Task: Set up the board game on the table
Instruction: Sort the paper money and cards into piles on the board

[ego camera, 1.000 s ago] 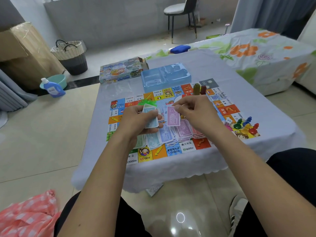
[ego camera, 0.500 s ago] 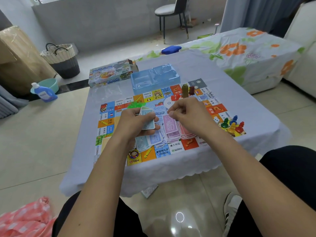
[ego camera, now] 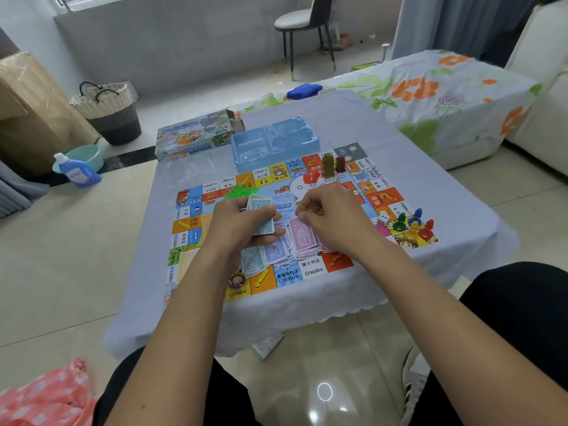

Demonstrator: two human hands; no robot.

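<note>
Banknote stack [ego camera: 261,218] in left hand [ego camera: 242,222]

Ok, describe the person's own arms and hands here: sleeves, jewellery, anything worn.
Both forearms are bare up to the frame's lower edge, with no sleeves visible. The left hand and right hand carry no gloves, and no rings, watch or bracelet show. Dark trousers cover the knees.
</note>
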